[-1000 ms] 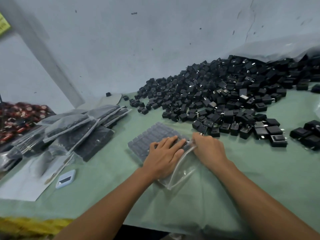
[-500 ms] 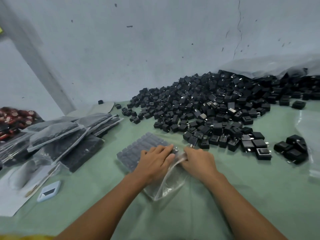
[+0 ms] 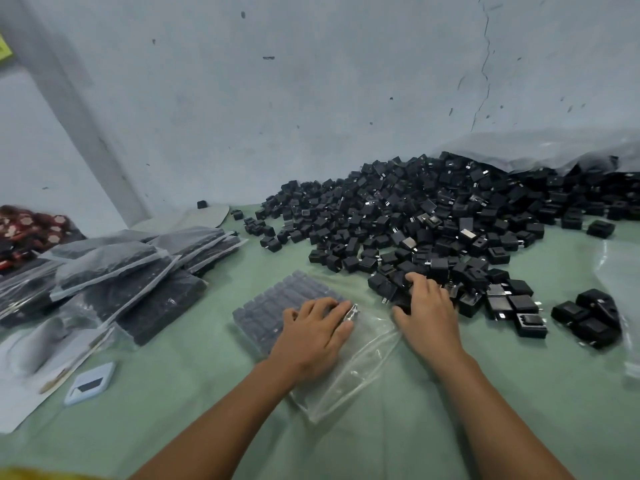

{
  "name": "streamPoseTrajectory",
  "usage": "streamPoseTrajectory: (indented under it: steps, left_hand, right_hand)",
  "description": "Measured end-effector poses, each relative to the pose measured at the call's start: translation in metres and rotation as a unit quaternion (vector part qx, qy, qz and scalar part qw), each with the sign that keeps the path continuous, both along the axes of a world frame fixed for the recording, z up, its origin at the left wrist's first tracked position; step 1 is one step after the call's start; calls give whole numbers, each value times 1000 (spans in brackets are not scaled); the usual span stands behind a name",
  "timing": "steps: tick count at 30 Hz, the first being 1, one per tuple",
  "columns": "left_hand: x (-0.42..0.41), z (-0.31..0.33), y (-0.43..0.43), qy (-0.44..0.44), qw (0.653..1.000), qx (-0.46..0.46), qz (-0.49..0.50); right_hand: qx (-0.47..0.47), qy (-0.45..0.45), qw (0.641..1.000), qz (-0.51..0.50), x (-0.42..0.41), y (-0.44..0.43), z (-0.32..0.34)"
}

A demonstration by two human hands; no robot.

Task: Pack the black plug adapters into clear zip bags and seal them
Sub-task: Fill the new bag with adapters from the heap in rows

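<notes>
A clear zip bag (image 3: 311, 327), partly filled with rows of adapters, is pressed flat at frame centre by the left hand (image 3: 311, 336), fingers extended. The right hand (image 3: 427, 310) is curled over adapters at the near edge of the black pile (image 3: 433, 216), centre right. Filled bags (image 3: 114, 271) are stacked at left.

No legible text, labels, brands or numbers on anything in view.
</notes>
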State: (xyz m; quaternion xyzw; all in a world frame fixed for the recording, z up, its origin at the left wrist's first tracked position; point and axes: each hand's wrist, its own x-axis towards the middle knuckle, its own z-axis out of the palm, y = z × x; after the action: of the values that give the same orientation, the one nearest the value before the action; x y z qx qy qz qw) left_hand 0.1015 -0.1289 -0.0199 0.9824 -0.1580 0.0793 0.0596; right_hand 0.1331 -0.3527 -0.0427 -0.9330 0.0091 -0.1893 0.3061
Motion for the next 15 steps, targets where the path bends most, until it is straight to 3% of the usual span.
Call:
streamPoseTrajectory:
  steps: [9, 15]
  left_hand:
    - [4, -2, 2, 5, 999, -37, 22]
    - [-1, 13, 0, 56, 998, -24, 12]
  right_hand:
    - [119, 41, 992, -14, -18, -3, 0]
    - [116, 32, 993, -5, -40, -7, 1]
